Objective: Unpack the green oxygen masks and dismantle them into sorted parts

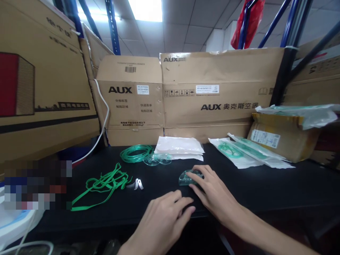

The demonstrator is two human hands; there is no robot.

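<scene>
From my end I see two bare hands, left hand [166, 216] and right hand [214, 187]. Fingers [196, 179] slim, narrowing toward tips; knuckles softly rounded. Backs of both hands smooth, plain. Right forearm [255, 219] bare right up to edge of my view, long, slender. On left side I get only wrist [138, 241], also bare. Nails too small and blurred for me to judge.

The right hand [212, 182] partly hides a plastic piece [183, 179]; left of the left hand [166, 214], a white tub [18, 232], probably, is cut off.
</scene>
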